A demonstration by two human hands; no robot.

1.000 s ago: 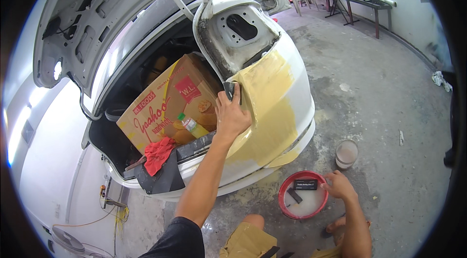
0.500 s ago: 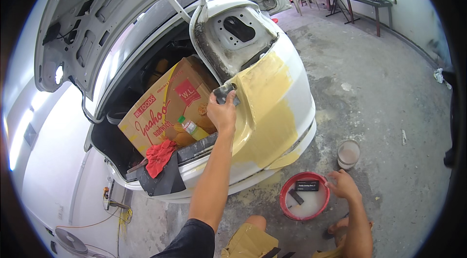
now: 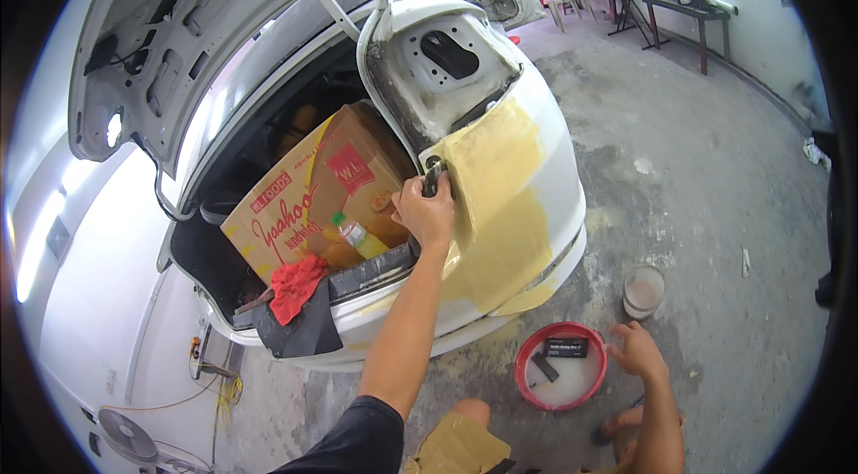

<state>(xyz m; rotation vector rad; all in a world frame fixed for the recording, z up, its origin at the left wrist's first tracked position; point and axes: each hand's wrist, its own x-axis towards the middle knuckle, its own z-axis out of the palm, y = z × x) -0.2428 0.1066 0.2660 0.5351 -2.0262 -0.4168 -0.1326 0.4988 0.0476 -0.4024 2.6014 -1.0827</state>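
Note:
My left hand (image 3: 427, 217) grips a small dark sanding block (image 3: 437, 178) against the inner edge of the yellow-coated rear panel (image 3: 500, 215), beside the open trunk. My right hand (image 3: 636, 349) hangs open at the right rim of a red basin (image 3: 520, 358); whether it touches the rim I cannot tell. Cloudy liquid, a black box-shaped item (image 3: 566, 348) and a dark bar (image 3: 543, 367) are in the basin. A cup of murky liquid (image 3: 643, 293) stands just beyond my right hand.
The raised trunk lid (image 3: 183, 63) is over the left side. The trunk holds a cardboard box (image 3: 277, 197), a bottle (image 3: 357, 237) and red cloth (image 3: 295, 282). Cluttered tables (image 3: 684, 9) line the right wall; a fan (image 3: 127, 431) is at lower left.
My left hand shifted left with the block half a second ago and has since moved back right, the block now turned more edge-on. My right hand has shifted slightly down and right.

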